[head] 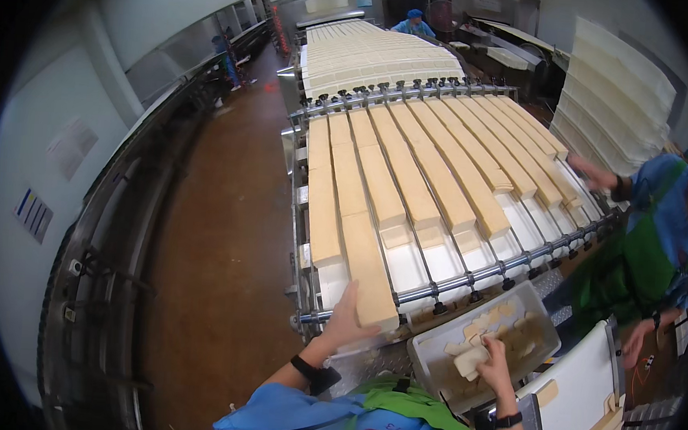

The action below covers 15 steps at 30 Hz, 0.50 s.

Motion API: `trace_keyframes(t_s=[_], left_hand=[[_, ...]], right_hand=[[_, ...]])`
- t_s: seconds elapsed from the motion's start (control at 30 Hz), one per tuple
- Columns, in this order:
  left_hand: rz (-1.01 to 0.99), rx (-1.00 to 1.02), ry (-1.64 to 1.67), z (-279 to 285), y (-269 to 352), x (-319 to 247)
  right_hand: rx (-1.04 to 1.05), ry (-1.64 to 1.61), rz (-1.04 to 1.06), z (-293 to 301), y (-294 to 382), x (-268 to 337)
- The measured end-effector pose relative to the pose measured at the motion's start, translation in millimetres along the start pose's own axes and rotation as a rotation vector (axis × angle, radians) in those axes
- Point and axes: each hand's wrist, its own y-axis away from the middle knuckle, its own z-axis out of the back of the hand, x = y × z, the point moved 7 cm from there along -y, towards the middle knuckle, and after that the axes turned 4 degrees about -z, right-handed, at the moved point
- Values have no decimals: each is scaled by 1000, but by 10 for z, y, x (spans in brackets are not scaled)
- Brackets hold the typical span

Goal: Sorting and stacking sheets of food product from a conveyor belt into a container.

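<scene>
My left hand (349, 322) cups the near end of a long row of stacked flat beige pieces (366, 263), perhaps wafers or crackers, at the left of a conveyor; its fingers wrap the end. Pinched in my right hand (495, 363) are a few loose pieces (472, 362), over a grey plastic tub (422, 362) that holds many broken and loose pieces (516, 338). Similar rows (418, 166) lie side by side in lanes split by thin metal rods, their near ends at differing distances from the metal crossbar (482, 276) with black knobs.
At the right a co-worker in a green apron (643, 257) reaches one hand towards the rows. A white belt (571, 371) stands at lower right. Beyond the lanes, flat sheets (383, 55) cover a wide conveyor. A long machine (111, 248) runs left of the brown floor (224, 237).
</scene>
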Motion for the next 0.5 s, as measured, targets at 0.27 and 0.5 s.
trace_keyframes(t_s=[0.27, 0.5], left_hand=[[55, 0, 78, -40, -13, 124], [15, -45, 25, -62, 5, 141]], right_hand=[[-110, 178, -139, 221, 977, -902], [-179, 379, -96, 185, 1020, -708]])
